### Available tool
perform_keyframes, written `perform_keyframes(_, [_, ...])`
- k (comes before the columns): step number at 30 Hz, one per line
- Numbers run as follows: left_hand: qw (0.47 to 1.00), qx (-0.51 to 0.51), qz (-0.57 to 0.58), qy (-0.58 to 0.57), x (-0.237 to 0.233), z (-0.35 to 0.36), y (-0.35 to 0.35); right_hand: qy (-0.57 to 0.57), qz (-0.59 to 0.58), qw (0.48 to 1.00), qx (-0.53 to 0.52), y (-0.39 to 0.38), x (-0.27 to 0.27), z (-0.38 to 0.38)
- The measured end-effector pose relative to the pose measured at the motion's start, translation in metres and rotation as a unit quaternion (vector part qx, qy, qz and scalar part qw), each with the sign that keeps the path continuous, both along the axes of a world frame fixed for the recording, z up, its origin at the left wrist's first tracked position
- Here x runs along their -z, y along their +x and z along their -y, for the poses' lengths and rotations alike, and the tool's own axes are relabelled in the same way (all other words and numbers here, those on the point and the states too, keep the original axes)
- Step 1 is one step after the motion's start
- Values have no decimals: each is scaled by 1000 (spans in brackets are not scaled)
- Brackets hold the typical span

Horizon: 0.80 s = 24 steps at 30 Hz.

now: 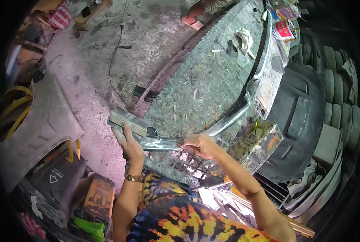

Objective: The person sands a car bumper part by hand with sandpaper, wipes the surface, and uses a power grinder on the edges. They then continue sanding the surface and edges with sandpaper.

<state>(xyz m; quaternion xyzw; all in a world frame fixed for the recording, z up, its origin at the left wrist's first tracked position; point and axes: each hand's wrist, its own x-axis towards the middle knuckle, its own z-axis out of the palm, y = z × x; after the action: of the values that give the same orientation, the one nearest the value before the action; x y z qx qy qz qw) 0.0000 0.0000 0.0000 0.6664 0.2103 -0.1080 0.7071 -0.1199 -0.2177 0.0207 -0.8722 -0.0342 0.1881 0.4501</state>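
A long curved dark strip (164,143) with pale scuffed patches runs along the near edge of a dusty grey work surface (188,88) and bends up the right side. At the strip's left end, my left hand (129,146) grips a flat rectangular block (128,122), its thumb over the near side. My right hand (199,146) rests on the strip a little right of centre, fingers curled over its edge. Whether those fingers pinch anything else is hidden. A small black piece (151,131) lies beside the block.
Cans (284,30) stand at the top right, near a crumpled cloth (244,39). A black panel (299,121) and stacked tyres (336,97) are on the right. A grey panel (43,125) and an orange box (99,196) lie left. Another person's foot (193,23) is at the top.
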Motion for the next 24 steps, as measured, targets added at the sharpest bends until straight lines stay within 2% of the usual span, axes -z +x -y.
perform_keyframes(3, [998,-6,-35,46,-8,-8,-9,-19,-36,999,-17,-8,-6,-12])
perform_keyframes(5, [999,0,-25,28,-6,-9,-4,18,8,1000,19,-19,9,10])
perform_keyframes(7, [999,0,-26,48,-6,-8,-6,36,27,999,19,-9,-4,-6])
perform_keyframes(10, [998,11,-6,63,2,-5,-3,-33,-6,999,-38,12,-10,-14])
perform_keyframes(13, [997,16,16,72,9,-3,-4,7,-8,1000,-8,5,-14,8])
perform_keyframes(14, [996,16,24,82,10,-4,-4,-29,-18,999,-10,3,-12,0])
perform_keyframes(17, [996,13,-3,92,6,-3,-4,-7,-11,999,-35,15,-10,-9])
perform_keyframes(22, [998,15,30,57,7,-4,-2,-1,-4,1000,-11,12,-10,-8])
perform_keyframes(24, [998,22,32,48,4,-3,-3,-29,2,998,-51,25,-8,-22])
